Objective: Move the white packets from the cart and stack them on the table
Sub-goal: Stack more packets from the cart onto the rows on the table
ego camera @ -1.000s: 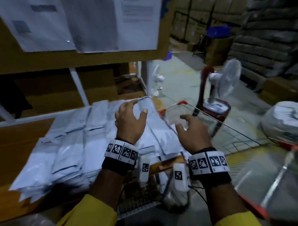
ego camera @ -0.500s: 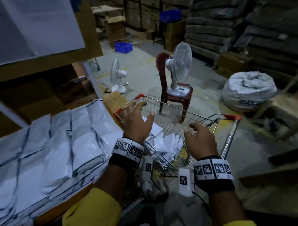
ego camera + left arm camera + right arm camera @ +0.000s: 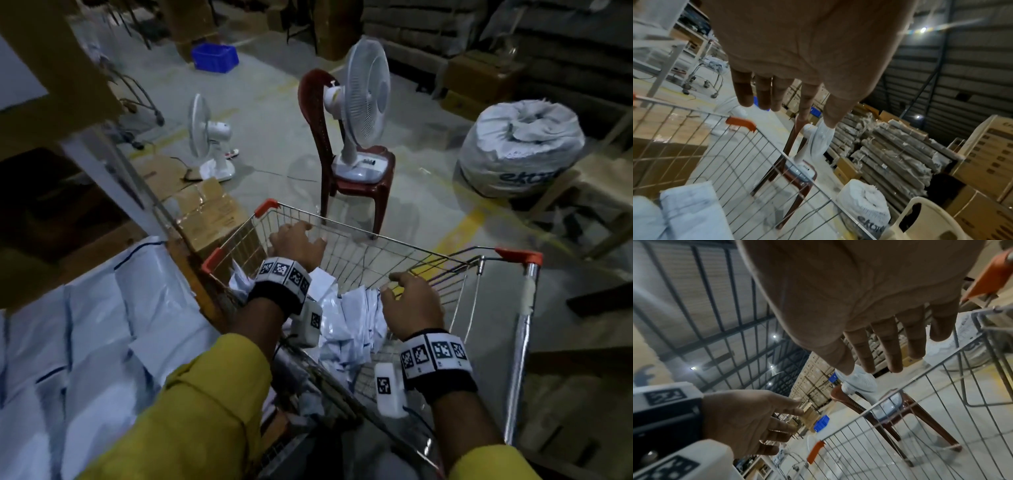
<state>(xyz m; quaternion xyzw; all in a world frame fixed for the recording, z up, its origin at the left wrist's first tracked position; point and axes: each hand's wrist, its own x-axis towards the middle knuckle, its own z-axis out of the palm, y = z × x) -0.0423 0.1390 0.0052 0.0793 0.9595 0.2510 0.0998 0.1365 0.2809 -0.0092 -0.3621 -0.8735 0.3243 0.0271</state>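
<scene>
The white packets (image 3: 346, 318) left to move lie in a loose, crumpled heap at the bottom of the wire cart (image 3: 428, 263), some leaning on the near wall, and a corner of the heap shows in the left wrist view too. Above them hang both hands, neither touching a packet: the left hand (image 3: 296, 245) is over the far left part of the basket with its fingers spread and only slightly bent, holding nothing, and the right hand (image 3: 411, 305) is nearer the handle side, fingers likewise relaxed and empty (both wrist views show bare palms with straight fingers). To the left, just beside the cart, the table (image 3: 191, 274) carries the stacked packets (image 3: 102, 325), overlapping in rows right up to its edge. The likely trouble from here is the grab itself: the packets look slick and limp, so a handful taken from the jumble could shed one through the fingers or snag on the wire wall. The stack also sits close to the table edge, so a careless drop there could slide packets off toward the cart. Beyond stand a red chair (image 3: 346, 164) with a fan (image 3: 366, 99) on it.
</scene>
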